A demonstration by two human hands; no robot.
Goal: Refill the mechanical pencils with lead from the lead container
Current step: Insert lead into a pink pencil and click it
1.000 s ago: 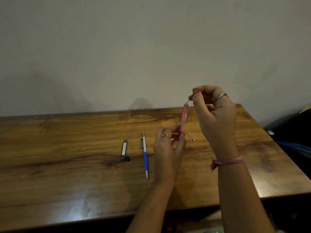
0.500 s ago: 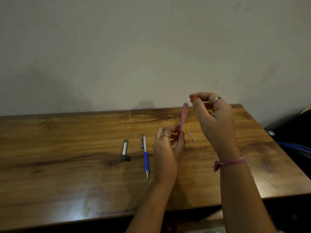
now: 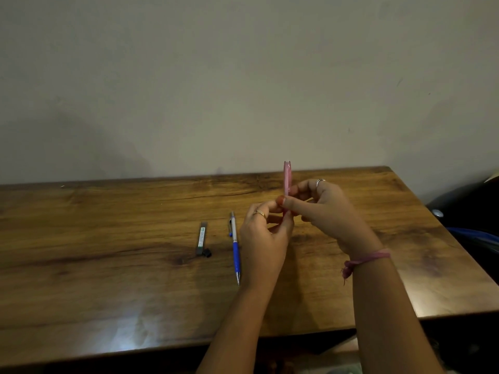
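Head view showed a person's two bare arms stretched out over a brown wooden table (image 3: 108,279) set against a plain pale wall (image 3: 216,76). Both hands met above the right half of the tabletop. The left hand (image 3: 266,236) had its fingers curled round the lower part of a pink pencil (image 3: 287,178), which stood nearly upright with its top end poking up past the far table edge. A ring sat on one finger of that hand. The right hand (image 3: 324,209) came in from the right, thumb and forefinger pinching the pink pencil at its middle, just above the left hand's fingers; the two hands touched there. A ring showed on the right hand too, and a pink thread band (image 3: 367,259) was tied round that wrist.

To the left of the hands, a blue and white pencil (image 3: 235,247) lay flat on the table, tip toward the person, its lower end just beside the left wrist. Further left, well apart from the hands, lay the slim dark lead container (image 3: 201,238) with a small black cap (image 3: 207,253) at its near end. Dark objects (image 3: 469,211) filled the right edge, too dim to identify.
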